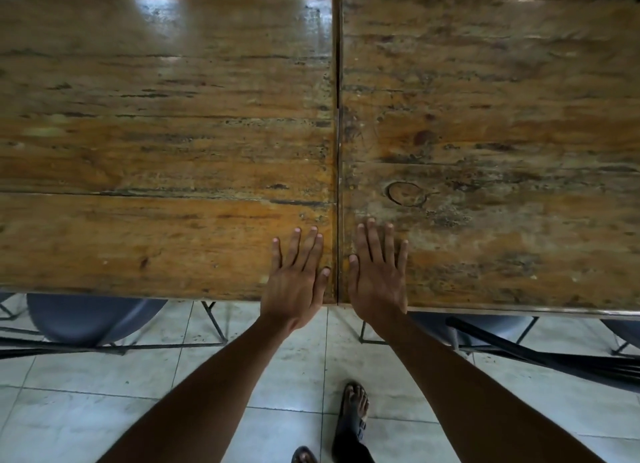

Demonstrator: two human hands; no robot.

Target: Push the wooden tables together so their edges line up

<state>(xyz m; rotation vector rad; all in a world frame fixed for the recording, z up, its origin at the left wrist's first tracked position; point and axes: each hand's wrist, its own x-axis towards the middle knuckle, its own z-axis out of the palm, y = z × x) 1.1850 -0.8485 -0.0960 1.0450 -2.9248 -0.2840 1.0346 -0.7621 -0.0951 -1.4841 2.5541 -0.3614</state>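
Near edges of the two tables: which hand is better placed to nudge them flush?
Right, probably. The right hand lies flat on the right table, whose near edge sits slightly nearer than the left table. A forward push could even them.

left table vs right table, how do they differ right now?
The left table has a glossier top with window glare near its far edge; the right table looks duller and carries a ring-shaped knot. The left table's near edge sits slightly farther from the camera than the right table's. Both are worn wood, each with one flat hand on it.
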